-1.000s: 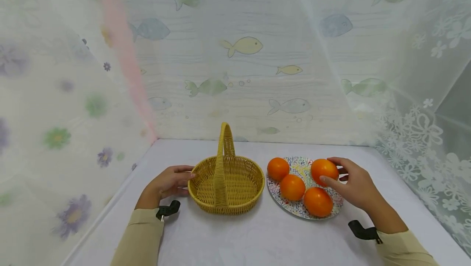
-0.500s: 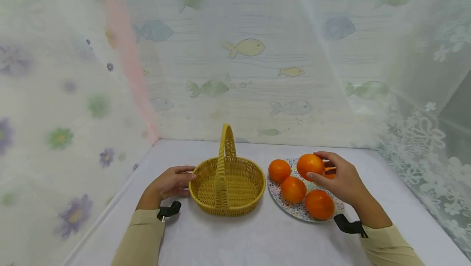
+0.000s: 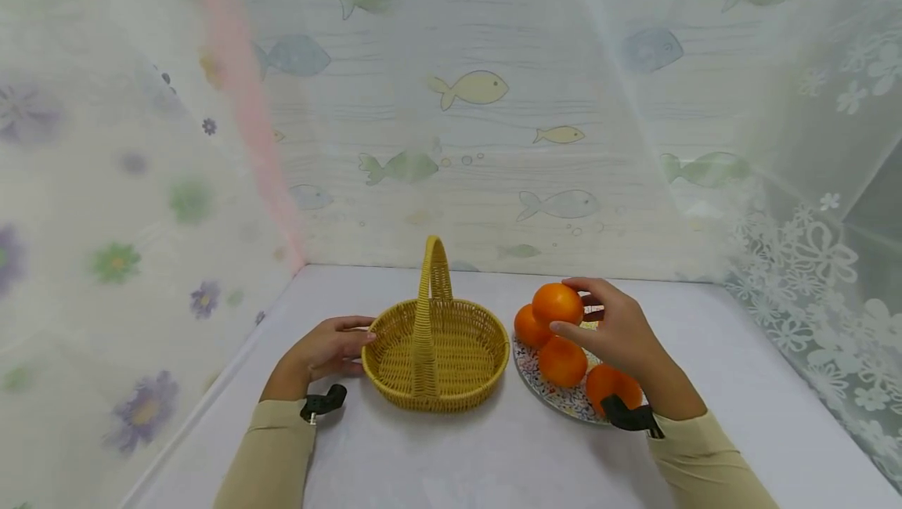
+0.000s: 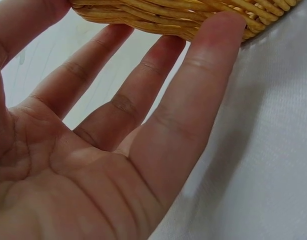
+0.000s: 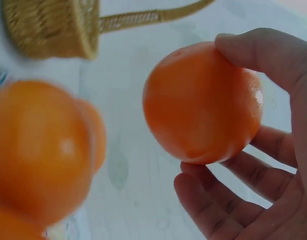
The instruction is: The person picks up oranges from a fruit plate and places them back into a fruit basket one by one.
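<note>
A yellow wicker basket (image 3: 458,352) with a tall arched handle stands on the table, nothing inside it. My left hand (image 3: 327,348) touches its left side, the fingertips (image 4: 221,30) against the woven wall. My right hand (image 3: 623,333) holds a smooth, round orange (image 3: 557,304) between thumb and fingers, raised over the left part of a round plate (image 3: 546,395) with a colourful pattern. Several more oranges (image 3: 562,362) lie on that plate, some partly hidden by the right hand and its wrist mount. In the right wrist view the held orange (image 5: 201,102) shows against the pale backdrop.
A white cloth covers the table (image 3: 451,462). The plate stands close to the basket's right side. Behind the table hangs a pale curtain (image 3: 451,133) with fish drawings; flowered sheer fabric (image 3: 113,337) closes the left side, lace the right.
My right hand has lifted the orange off the right part of the plate and carried it left and slightly up, towards the basket. The left hand and basket stay put.
</note>
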`<state>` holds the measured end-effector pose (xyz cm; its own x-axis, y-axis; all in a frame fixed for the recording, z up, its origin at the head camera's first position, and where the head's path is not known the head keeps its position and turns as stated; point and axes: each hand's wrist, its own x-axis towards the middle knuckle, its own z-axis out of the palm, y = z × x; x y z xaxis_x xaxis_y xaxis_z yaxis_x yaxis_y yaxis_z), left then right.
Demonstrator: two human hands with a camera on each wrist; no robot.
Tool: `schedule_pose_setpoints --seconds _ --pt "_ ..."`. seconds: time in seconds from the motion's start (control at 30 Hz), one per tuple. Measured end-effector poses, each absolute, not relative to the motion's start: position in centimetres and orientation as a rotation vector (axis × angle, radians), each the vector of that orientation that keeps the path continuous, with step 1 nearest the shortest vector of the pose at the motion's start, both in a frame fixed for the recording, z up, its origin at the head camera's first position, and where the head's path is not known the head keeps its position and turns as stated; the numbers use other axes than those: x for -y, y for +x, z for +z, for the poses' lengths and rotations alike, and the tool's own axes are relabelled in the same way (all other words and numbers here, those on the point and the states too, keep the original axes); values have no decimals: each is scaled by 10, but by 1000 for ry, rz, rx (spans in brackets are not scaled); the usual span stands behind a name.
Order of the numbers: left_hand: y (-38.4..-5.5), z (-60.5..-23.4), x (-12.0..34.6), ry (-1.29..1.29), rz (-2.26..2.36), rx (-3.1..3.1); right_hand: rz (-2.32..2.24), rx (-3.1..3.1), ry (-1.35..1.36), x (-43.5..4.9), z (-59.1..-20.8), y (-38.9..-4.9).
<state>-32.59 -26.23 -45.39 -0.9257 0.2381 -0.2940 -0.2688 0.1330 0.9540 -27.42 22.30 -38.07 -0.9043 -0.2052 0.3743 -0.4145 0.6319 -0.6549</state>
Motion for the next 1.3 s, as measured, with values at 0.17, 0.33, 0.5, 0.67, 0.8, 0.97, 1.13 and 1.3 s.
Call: schedule_pose_setpoints --seconds 0.17,0.33,0.5,0.67,0.8,0.97,1.13,1.3 --pt "-326 -456 264 -26 1845 -2044 1212 2581 587 -204 -375 -275" --pt "-327 -456 264 -43 1849 -2037 1268 2600 646 -185 -376 -274" --pt "-325 -455 263 -59 1834 -2044 1238 2604 719 -168 -390 -274" --pt "-325 -455 263 -57 1848 -2044 1226 2535 774 -158 -399 -277" --pt "-326 -454 263 -54 1852 -2042 1218 2522 787 -153 -403 -277" --pt "-329 -451 263 -36 1852 -2044 1220 2539 815 -143 -405 -276" --pt "-330 -452 263 -25 1846 -2032 1195 2580 823 -134 -410 -273" --pt "-327 -455 265 -20 1842 -2025 1084 2562 878 -127 -414 -269"
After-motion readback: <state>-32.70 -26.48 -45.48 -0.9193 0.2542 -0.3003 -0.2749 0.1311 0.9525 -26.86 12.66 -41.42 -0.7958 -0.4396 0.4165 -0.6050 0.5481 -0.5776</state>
